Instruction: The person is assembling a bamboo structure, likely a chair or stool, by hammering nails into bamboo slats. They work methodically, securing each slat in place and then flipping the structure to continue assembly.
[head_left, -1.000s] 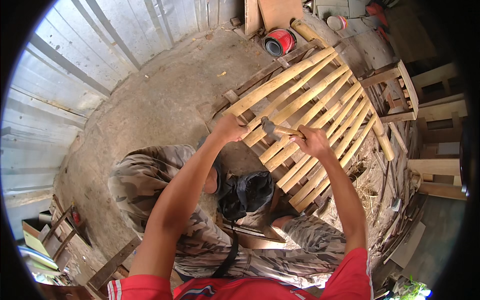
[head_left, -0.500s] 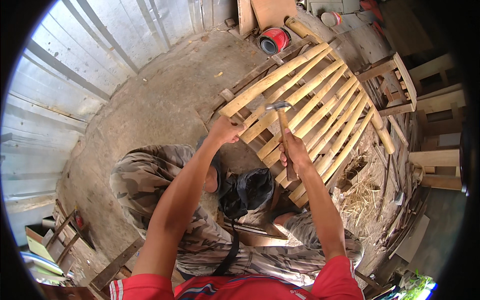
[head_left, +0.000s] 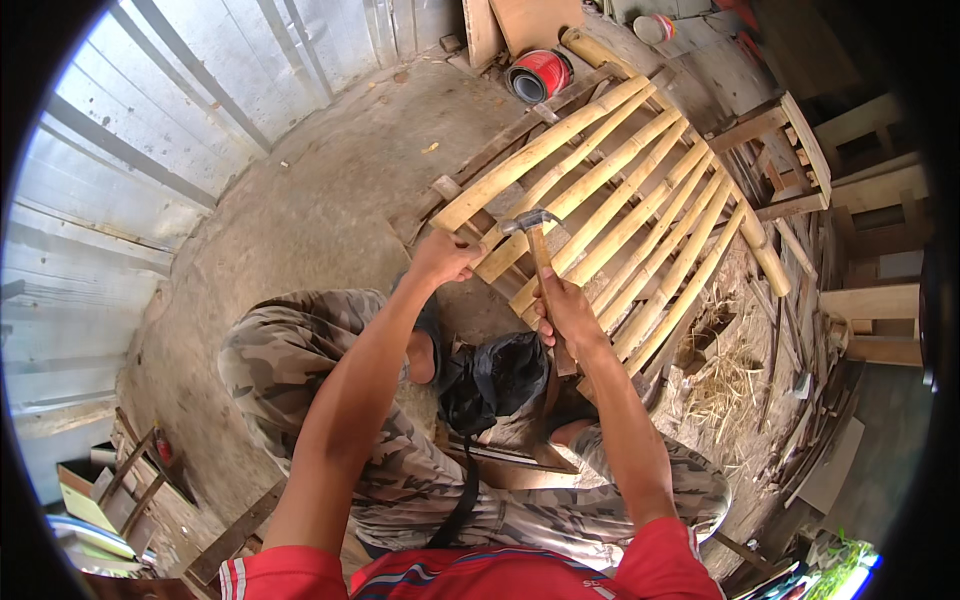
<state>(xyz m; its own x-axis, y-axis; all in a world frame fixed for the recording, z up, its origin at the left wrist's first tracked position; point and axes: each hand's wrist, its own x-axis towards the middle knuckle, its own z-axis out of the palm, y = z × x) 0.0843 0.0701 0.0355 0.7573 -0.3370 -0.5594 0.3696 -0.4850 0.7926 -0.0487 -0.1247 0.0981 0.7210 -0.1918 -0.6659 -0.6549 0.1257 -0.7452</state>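
Note:
My right hand [head_left: 569, 314] is wrapped round the wooden handle of a claw hammer [head_left: 539, 248]. Its metal head hovers over or against the near ends of the bamboo slats, beside my left hand; contact is unclear. The fingers of my left hand [head_left: 444, 258] are pinched together at the near end of a narrow bamboo slat [head_left: 553, 178]. What they hold there is too small to make out. Several pale split-bamboo slats [head_left: 635, 233] fan out side by side, lying across a wooden crosspiece near me and a thick bamboo pole [head_left: 765, 255] at the far end.
A black bag [head_left: 493, 383] lies between my legs. Beyond the slats rests a red can [head_left: 540, 76] on its side. Corrugated metal sheeting [head_left: 190, 110] lines the left. Straw [head_left: 725, 385] and scrap wood litter the right, near wooden frames [head_left: 870, 318].
My right hand has moved left with the hammer, bringing its head closer to my left hand. The left hand stays at the slat end. The whole view has shifted slightly.

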